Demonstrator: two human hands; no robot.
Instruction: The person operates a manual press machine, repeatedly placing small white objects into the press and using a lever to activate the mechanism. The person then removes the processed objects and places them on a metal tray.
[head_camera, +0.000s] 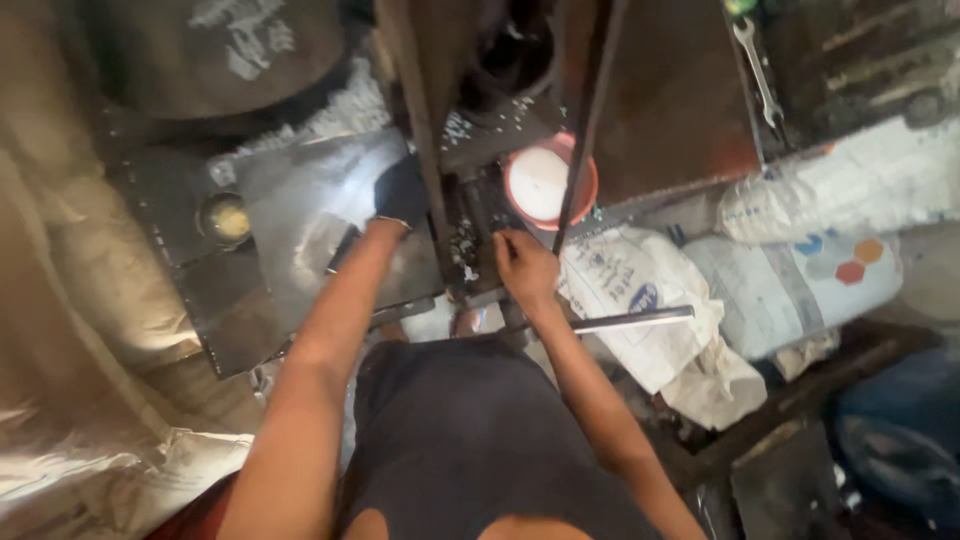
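Note:
My left hand (400, 192) wears a dark glove and rests on a shiny metal sheet (300, 210), right beside a dark upright machine frame (425, 130). My right hand (525, 265) is bare and curled at the base of a thin slanted metal rod (585, 120), at the machine's lower part (470, 240); whether the fingers grip the rod I cannot tell. Small white bits lie scattered on the machine bed. An orange bowl (545, 180) with white contents sits just beyond my right hand.
A steel bar (630, 320) juts out to the right below my right hand. White printed sacks (800, 260) lie piled at right. A spanner (757, 70) lies on a rusty plate at top right. A small round tin (226, 218) sits at left, with a plastic sheet (70, 300) beyond it.

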